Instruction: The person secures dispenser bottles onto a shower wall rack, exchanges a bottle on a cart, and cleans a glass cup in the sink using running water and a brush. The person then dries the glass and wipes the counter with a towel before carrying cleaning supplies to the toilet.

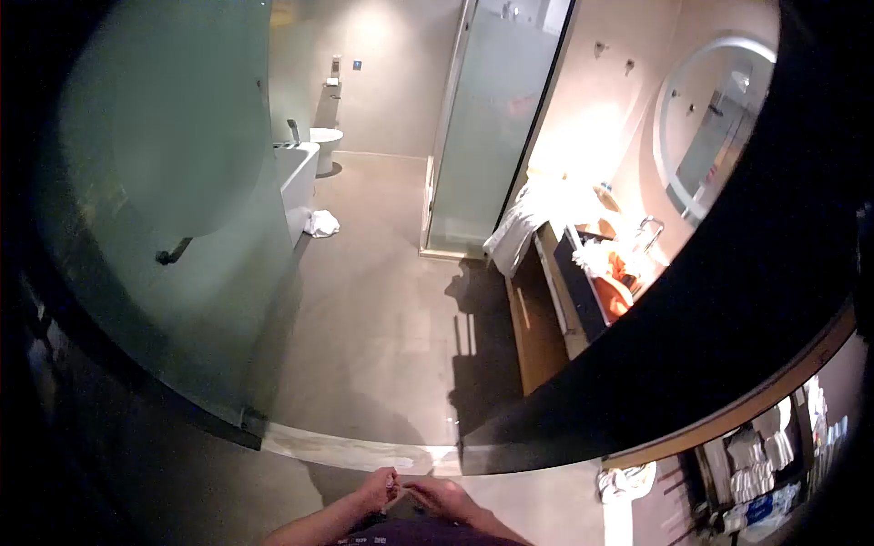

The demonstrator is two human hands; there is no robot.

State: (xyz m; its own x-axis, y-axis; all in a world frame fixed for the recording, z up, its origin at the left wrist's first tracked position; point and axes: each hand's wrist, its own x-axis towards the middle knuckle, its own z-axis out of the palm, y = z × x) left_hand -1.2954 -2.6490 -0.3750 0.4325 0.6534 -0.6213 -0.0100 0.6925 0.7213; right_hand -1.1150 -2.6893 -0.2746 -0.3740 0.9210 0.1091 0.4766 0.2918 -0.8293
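Note:
My left hand (380, 489) is at the bottom centre, just in front of my body, with its fingers curled together. Beside it on the right, my right hand (439, 496) is also closed, its fingertips close to the left ones. Something small and pale shows between the two hands, too small to make out. Below them is the dark clothing (428, 532) on my body. Both hands are above the floor, near the pale threshold (355, 449) of a bathroom.
A frosted glass door (182, 182) is on the left. Beyond are a bathtub (299, 182), a toilet (325, 150) and a white cloth (321, 224) on the floor. Right: a vanity (537, 318) with towels, a round mirror (715, 118), and a shelf of folded items (751, 464).

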